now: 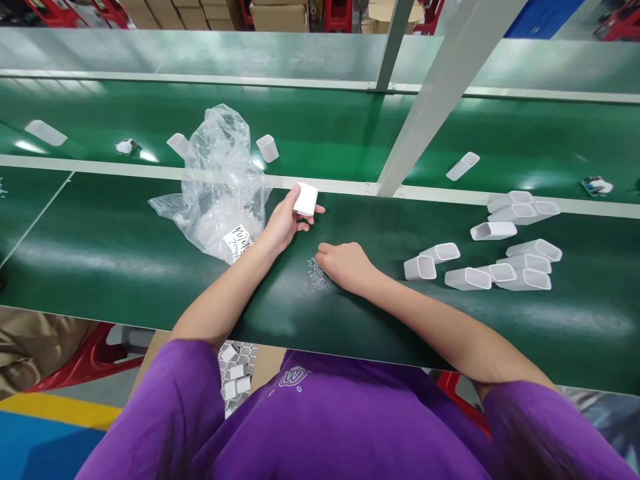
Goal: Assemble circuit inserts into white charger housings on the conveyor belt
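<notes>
My left hand [286, 221] grips a white plastic housing [305, 199] between thumb and fingers, raised over the dark green table near its back rail. Lower and to the right, my right hand [347, 265] rests with fingers bent and pinched at the edge of a small pile of tiny clear pieces [315, 275]. Whatever its fingertips pinch is too small to make out. Beside my left wrist lies a crumpled clear plastic bag [220, 193] with a handwritten white label [237, 241].
Several white hollow housings [469, 279] lie in groups at the right. A slanted white post [440, 93] rises from the rail. Behind it a green conveyor belt [325, 133] carries scattered housings and small parts. Below the table edge, a carton holds more white pieces [237, 371].
</notes>
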`<state>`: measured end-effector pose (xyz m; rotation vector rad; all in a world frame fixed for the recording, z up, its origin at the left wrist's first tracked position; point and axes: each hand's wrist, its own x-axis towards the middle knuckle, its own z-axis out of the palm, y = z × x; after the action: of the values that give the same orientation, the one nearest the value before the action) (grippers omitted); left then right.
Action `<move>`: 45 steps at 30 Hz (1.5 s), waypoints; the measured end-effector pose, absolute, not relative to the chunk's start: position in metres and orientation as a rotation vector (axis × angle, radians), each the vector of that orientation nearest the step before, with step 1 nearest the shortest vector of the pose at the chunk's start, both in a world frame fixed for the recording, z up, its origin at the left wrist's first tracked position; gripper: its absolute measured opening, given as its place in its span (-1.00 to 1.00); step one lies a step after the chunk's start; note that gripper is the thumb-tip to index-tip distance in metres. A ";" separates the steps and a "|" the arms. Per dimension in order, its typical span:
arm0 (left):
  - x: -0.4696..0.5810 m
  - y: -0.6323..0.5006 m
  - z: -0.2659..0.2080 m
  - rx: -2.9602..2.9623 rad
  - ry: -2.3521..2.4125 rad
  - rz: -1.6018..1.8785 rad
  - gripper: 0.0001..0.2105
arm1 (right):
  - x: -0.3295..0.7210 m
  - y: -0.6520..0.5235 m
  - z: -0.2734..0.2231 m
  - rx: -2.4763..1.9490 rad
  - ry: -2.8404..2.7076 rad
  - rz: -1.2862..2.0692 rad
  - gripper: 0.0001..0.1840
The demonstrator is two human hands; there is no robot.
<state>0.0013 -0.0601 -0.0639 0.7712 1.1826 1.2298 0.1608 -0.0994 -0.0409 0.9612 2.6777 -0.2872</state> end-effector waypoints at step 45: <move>0.054 -0.113 -0.059 0.761 0.931 0.951 -0.47 | 0.233 -0.111 -0.069 2.076 2.841 -2.306 -0.78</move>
<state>0.0538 -0.1129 -0.0587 0.7611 0.9309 0.9510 0.2326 -0.1110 -0.0692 2.0758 2.8406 -2.3064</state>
